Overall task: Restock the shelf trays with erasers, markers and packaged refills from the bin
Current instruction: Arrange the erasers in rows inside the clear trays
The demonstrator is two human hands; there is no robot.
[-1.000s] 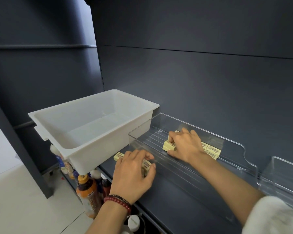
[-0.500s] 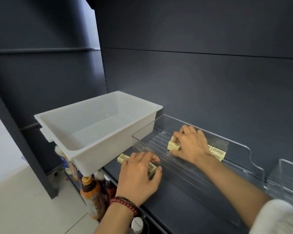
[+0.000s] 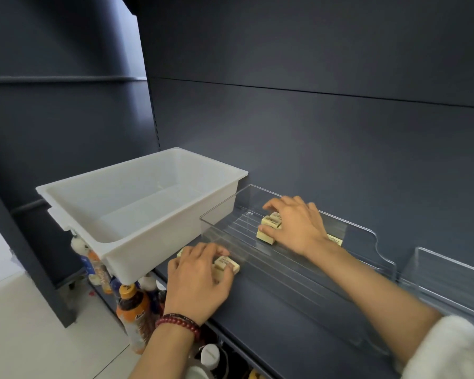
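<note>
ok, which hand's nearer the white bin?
Left. The left hand grips erasers on the shelf beside the white bin; the right hand is farther off, inside the clear tray.

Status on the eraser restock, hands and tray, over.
Left hand grips loose erasers on the shelf, in front of the clear tray. Right hand holds a cluster of erasers inside it. White bin looks empty. Nothing blocking.

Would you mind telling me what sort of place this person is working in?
Most likely a shop aisle: dark retail shelving with clear display trays holding erasers, and bottled drinks stocked on the shelf below.
</note>
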